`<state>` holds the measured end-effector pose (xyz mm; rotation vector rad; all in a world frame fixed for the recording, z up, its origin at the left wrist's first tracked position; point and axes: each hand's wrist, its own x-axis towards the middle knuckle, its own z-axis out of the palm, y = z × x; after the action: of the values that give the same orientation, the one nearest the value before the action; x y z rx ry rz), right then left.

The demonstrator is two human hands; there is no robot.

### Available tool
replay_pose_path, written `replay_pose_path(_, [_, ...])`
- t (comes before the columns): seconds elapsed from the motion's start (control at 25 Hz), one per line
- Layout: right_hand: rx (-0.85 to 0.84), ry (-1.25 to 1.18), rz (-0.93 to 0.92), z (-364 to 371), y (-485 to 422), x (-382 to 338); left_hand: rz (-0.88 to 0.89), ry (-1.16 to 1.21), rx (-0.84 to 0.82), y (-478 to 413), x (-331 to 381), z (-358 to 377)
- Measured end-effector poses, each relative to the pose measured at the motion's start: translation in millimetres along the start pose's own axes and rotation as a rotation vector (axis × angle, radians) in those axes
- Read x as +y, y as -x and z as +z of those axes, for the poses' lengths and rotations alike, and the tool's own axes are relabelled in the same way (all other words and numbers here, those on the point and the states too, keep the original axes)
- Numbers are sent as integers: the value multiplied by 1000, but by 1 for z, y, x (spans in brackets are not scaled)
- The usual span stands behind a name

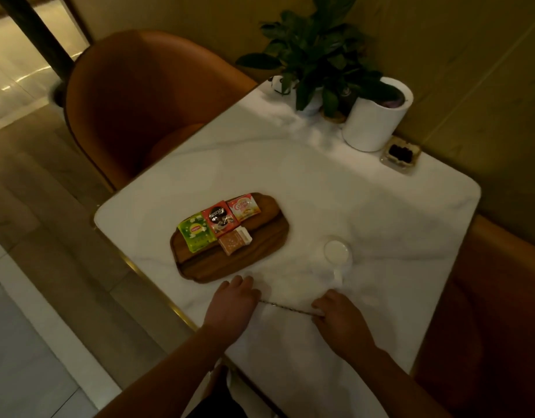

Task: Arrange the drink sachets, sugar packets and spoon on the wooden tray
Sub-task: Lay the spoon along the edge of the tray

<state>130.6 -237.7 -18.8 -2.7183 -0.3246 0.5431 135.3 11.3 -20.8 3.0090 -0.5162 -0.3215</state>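
Wooden tray [254, 251] already carries three sachets [218, 220], sugar packets [234, 242]. Spoon [286, 306] on bench [320, 191], spanning my hands. Right hand [338, 315] pinching one end; left hand [234, 300] flat over other. Next: lift, lay on tray's near strip.

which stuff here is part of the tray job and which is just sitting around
Job: wooden tray, green tea sachet, red coffee sachet, creamer sachet, sugar packets, spoon.
Lying about: white mug, potted plant, white canister, ashtray.
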Motion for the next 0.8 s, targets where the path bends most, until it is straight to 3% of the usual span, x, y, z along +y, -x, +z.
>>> replay_pose_path(0.24, [108, 238, -169, -1, 3, 0, 133, -90, 25, -8, -6, 6])
replay_pose_path(0.48, [180, 267, -350, -8, 2, 1, 283, -123, 149, 2, -18, 7])
replay_pose_path(0.64, [302, 177, -337, -23, -8, -12, 198, 54, 285, 23, -33, 4])
replay_pose_path(0.8, [307, 174, -356, -51, -33, -40, -65, 368, 393, 37, -45, -9])
